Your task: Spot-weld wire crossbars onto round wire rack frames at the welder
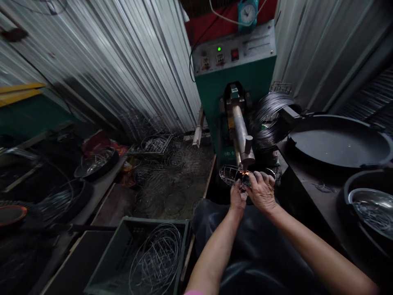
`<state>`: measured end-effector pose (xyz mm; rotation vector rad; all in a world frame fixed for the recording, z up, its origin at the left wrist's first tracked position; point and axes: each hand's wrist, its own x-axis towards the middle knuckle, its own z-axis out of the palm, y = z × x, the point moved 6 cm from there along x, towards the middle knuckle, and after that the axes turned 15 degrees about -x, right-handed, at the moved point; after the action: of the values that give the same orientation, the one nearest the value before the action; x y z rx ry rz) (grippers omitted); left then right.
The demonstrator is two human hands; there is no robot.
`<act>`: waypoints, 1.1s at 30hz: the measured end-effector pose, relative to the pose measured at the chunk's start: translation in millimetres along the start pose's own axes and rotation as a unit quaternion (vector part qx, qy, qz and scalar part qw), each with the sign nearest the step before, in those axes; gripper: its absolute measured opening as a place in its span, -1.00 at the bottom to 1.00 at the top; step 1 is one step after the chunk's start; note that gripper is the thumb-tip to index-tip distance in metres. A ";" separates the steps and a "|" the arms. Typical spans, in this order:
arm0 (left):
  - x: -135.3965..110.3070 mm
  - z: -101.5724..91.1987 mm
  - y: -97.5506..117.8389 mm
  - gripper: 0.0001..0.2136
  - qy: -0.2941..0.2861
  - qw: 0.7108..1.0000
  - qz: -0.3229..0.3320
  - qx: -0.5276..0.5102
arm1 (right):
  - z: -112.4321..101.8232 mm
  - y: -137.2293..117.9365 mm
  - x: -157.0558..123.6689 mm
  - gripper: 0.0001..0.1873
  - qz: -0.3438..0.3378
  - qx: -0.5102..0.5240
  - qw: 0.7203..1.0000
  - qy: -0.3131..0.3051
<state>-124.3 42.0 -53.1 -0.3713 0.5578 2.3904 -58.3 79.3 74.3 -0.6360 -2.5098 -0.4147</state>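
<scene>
Wire frame [231,175] in left hand [238,197] and right hand [263,189]

Bare forearms [219,246] stretched forward, left hand [238,196] beside right hand [262,190], fingers [259,177] curled

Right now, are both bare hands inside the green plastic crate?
No, the left hand and right hand are at the curved silver wire frame, beside orange sparks.

From here I count one left hand [238,196] and one right hand [261,190]; one held wire frame [229,175]; one clock [247,14]. I see one lit green lamp [219,48]; one red switch [235,54].
</scene>
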 end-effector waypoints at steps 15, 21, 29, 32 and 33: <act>-10.6 0.5 8.4 -0.71 0.082 0.996 -0.015 0.026 | -5.9 50.0 -21.5 -0.68 0.087 0.015 0.996 0.004; -11.9 0.1 5.2 -0.70 0.097 0.995 -0.035 0.008 | 15.3 62.9 -20.5 -0.70 0.073 0.080 0.992 -0.062; -5.2 -5.5 12.2 -0.62 0.099 0.993 -0.059 0.037 | 40.3 73.8 -27.1 -0.68 0.175 0.403 0.876 -0.200; -4.7 -5.7 15.2 -0.64 0.125 0.988 -0.086 0.036 | 41.3 67.4 -27.4 -0.65 0.185 0.469 0.831 -0.235; -4.8 -5.0 16.0 -0.66 0.130 0.986 -0.094 0.033 | 40.2 65.3 -26.0 -0.64 0.187 0.475 0.827 -0.236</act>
<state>-130.5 25.9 -50.9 -0.6827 0.6844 2.1502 -21.4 141.3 37.7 -0.8148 -2.4763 1.2087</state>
